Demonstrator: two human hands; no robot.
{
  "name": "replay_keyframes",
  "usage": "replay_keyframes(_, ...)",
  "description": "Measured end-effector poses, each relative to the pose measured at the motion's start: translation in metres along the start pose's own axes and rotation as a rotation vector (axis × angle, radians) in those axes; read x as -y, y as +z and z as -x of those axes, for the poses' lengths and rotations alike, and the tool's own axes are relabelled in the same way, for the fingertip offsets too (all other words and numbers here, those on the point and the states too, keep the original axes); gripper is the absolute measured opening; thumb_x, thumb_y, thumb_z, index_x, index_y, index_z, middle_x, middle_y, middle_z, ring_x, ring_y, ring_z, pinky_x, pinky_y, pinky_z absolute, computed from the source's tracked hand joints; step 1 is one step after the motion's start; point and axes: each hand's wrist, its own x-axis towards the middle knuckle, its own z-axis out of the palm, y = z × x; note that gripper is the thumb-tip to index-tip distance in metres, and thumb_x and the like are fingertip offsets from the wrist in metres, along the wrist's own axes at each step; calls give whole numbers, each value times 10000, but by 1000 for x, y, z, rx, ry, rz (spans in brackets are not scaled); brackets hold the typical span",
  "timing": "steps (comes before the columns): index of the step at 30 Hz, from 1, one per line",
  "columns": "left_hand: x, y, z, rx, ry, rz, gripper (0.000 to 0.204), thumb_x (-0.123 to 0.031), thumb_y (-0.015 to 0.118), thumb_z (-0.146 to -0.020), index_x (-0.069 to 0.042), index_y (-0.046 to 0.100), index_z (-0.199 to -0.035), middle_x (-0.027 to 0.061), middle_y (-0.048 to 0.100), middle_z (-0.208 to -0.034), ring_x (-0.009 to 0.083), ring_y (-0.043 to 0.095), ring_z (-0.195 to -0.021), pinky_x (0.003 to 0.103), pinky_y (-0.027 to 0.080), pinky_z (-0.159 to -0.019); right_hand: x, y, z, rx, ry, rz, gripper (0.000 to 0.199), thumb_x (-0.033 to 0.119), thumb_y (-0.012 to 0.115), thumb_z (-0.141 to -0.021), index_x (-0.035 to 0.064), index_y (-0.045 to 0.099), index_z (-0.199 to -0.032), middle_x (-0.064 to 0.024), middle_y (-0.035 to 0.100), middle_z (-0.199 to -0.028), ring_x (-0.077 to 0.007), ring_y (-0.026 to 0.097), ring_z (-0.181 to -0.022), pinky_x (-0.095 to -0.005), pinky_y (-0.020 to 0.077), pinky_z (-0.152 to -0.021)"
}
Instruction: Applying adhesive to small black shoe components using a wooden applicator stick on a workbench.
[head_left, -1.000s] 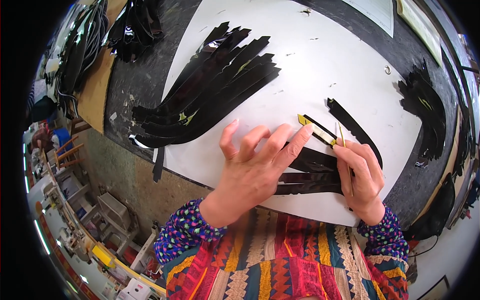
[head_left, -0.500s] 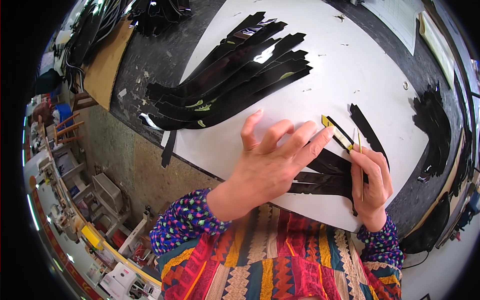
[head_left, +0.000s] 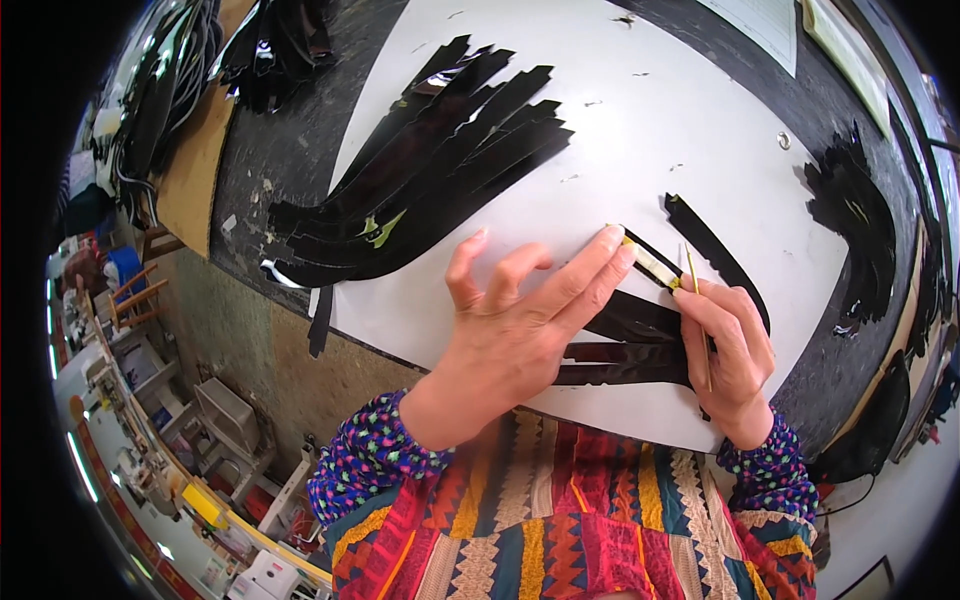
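Observation:
A short black strip with a yellow-and-white face (head_left: 655, 266) lies slantwise on the white board (head_left: 690, 120). My left hand (head_left: 520, 330) rests flat-fingered, two fingertips on the strip's far end and the other fingers spread. My right hand (head_left: 730, 350) pinches the strip's near end at thumb and fingertips. Held upright in that same hand is a thin brass-coloured stick with a pointed tip (head_left: 698, 300). Black glossy strips (head_left: 625, 365) lie beneath and between my hands, partly hidden. Just beyond my right hand is a single curved black strip (head_left: 715, 240).
A fanned pile of long black strips (head_left: 430, 180) covers the board's left side. Another black bundle (head_left: 855, 230) lies on the dark table at right. More strips (head_left: 275, 50) and a brown board (head_left: 205, 170) are far left. Paper sheets (head_left: 760, 25) lie at the far right.
My left fingertips have slid from the middle of the yellow-and-white strip to its far end, covering the yellow tip. The whole view has shifted slightly; my right hand keeps its grip.

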Motion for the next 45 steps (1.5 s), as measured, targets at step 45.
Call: replay_keyframes(45,0,7,-1,-43,-12,93,616,9,614,-794,-294,625,-1331,-106,468,-1444,171,422,-1114,495,178,-1095,5,23,-30,76,202,-406,132,46,516,-1039,-35,621,-1042,-102,620,-944,-82,544,-623,-211,445,-527)
